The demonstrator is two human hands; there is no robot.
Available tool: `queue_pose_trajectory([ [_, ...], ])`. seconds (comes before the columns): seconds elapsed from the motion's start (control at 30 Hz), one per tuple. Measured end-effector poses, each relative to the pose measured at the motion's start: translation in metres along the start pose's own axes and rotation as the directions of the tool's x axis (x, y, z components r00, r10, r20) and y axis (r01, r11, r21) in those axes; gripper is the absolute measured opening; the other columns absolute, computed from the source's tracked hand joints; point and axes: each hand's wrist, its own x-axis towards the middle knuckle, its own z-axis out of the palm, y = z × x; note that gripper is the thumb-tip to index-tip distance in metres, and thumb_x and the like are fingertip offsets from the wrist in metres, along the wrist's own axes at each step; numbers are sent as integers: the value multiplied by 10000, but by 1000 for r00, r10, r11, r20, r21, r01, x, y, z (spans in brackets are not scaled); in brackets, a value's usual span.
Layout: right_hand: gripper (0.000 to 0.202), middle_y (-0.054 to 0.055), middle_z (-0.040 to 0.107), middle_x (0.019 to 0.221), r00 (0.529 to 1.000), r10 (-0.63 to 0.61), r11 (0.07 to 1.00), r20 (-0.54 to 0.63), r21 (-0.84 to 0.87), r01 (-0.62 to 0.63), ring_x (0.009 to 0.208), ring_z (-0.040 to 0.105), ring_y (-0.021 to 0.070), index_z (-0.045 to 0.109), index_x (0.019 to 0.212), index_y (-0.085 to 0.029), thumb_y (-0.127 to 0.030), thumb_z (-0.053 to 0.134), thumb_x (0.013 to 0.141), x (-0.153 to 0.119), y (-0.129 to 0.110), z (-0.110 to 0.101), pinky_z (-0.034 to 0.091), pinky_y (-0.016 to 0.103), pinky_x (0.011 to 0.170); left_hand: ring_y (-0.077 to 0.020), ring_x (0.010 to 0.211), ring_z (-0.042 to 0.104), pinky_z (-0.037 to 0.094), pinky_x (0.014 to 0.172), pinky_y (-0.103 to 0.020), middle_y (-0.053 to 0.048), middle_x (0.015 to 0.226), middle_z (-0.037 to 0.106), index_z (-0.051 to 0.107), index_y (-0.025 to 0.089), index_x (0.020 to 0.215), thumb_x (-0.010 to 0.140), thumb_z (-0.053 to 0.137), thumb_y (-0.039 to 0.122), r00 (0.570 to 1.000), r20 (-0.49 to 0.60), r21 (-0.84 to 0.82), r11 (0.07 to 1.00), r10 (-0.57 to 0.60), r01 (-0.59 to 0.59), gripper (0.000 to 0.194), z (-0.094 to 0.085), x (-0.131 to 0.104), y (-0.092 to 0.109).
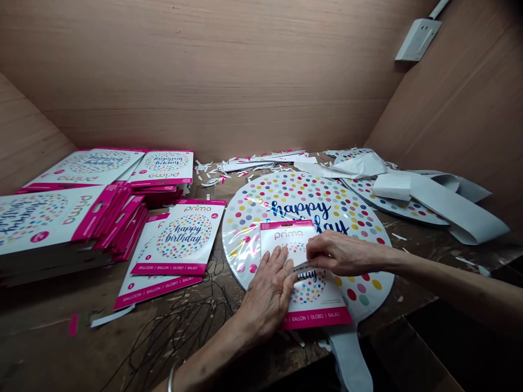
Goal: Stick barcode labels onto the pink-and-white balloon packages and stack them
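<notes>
On the large dotted balloon (250,231), a pink-edged packet (316,317) is pressed by the left hand (267,291), its grip spread flat. A narrow printed strip (302,267) is pinched in the grip of the right hand (337,253) above the balloon. Stacked packets (44,218) are piled left of the balloon.

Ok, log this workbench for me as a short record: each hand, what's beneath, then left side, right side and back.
Left hand: flat on a pink-and-white prima packet
Right hand: over the same packet, fingers closed at a small printed strip
Beneath: round dotted balloon, its lettering partly covered
Left side: two overlapping loose packets, then stacked packets
Right side: curled white strip over more dotted material
Back: paper scraps
</notes>
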Motion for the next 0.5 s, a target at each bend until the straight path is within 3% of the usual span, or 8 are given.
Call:
queue_pose_trajectory([
  [0.17, 221, 0, 511, 595, 998, 41, 993, -41, 114, -36, 568, 431, 105, 503, 603, -147, -256, 467, 792, -8, 17, -6, 303, 224, 536, -219, 1350, 99, 124, 1108, -427, -131, 1452, 213, 310, 92, 1353, 879, 213, 532, 999, 25, -34, 999, -24, 25, 654, 1, -1, 1],
  [0.33, 281, -1, 514, 578, 967, 245, 886, 62, 390, -250, 540, 469, 115, 537, 652, -147, -397, 500, 775, -17, 40, -17, 331, 222, 502, -266, 1350, 28, 145, 1091, -455, -132, 1475, 105, 116, 71, 1406, 830, 253, 612, 987, 66, -99, 983, -150, 156, 802, 1, -3, 3],
  [0.5, 257, -16, 482, 550, 966, 215, 840, 145, 477, -258, 497, 435, 95, 505, 608, -147, -366, 528, 738, -3, 39, -3, 305, 207, 451, -257, 1349, -24, 103, 1097, -443, -94, 1484, 27, 100, 95, 1411, 817, 292, 620, 982, 85, -123, 976, -171, 180, 815, 1, -4, 3],
])
